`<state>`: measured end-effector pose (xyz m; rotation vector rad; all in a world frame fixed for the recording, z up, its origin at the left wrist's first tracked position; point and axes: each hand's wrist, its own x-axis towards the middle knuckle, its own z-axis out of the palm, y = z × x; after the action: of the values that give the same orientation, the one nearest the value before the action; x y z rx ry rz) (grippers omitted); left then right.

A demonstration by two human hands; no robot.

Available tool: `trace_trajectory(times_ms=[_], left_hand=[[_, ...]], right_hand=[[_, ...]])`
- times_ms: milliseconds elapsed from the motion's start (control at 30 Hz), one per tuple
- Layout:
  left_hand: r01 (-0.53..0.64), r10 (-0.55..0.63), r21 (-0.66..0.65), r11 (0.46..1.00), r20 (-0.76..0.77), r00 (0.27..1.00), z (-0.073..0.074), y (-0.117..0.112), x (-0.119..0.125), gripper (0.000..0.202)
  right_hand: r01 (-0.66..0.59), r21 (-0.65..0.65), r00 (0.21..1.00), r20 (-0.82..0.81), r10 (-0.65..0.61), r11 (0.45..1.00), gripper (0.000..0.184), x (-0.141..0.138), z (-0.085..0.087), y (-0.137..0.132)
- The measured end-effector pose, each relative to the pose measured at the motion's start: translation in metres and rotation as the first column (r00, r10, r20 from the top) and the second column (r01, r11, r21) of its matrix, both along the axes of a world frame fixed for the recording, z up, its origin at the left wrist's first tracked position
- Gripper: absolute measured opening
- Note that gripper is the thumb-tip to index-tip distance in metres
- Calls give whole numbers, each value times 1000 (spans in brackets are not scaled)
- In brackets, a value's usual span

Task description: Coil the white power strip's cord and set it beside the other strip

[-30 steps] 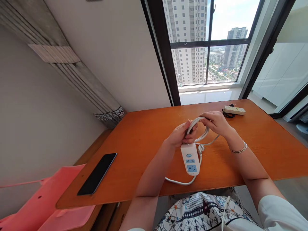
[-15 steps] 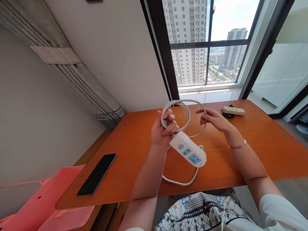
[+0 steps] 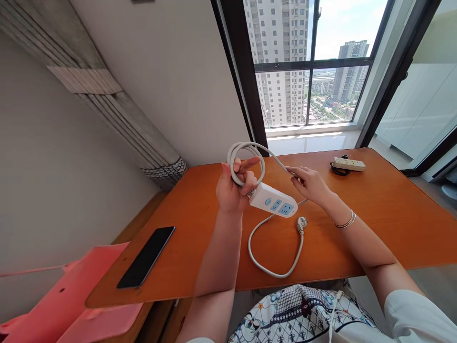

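My left hand is raised over the table with its fingers curled round the coiled white cord of a power strip. From that hand the white power strip sticks out to the right, tilted, its blue socket faces turned towards me. My right hand pinches the same cord between thumb and fingers, to the right of the coil. The cord's free end drops onto the table in a loop, and its plug lies below the strip.
On the orange-brown wooden table, a black phone lies at the left. A second, cream power strip with a black cord rests at the far right. A pink chair stands beside the left edge, and a window is behind.
My left hand has moved slightly left and up with the coil and strip. My right hand has come down a little and now pinches the cord. The plug shows more fully.
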<state>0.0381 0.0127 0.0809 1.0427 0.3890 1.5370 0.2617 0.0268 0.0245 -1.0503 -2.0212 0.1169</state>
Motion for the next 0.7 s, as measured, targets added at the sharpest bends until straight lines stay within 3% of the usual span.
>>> trace_trajectory(times_ms=[167, 333, 533, 700], left_hand=[[43, -36, 69, 997, -111, 993, -12, 4, 15, 43], [69, -39, 142, 987, -208, 977, -25, 5, 27, 44], [94, 36, 289, 953, -414, 910, -38, -1, 38, 42], [66, 54, 231, 971, -477, 877, -35, -4, 33, 33]], right_hand=[[129, -64, 912, 400, -93, 990, 42, 5, 28, -25], [192, -62, 811, 572, -123, 979, 38, -10, 39, -45], [103, -20, 805, 589, -72, 994, 35, -25, 39, -61], [-38, -140, 923, 374, 88, 989, 30, -23, 38, -67]])
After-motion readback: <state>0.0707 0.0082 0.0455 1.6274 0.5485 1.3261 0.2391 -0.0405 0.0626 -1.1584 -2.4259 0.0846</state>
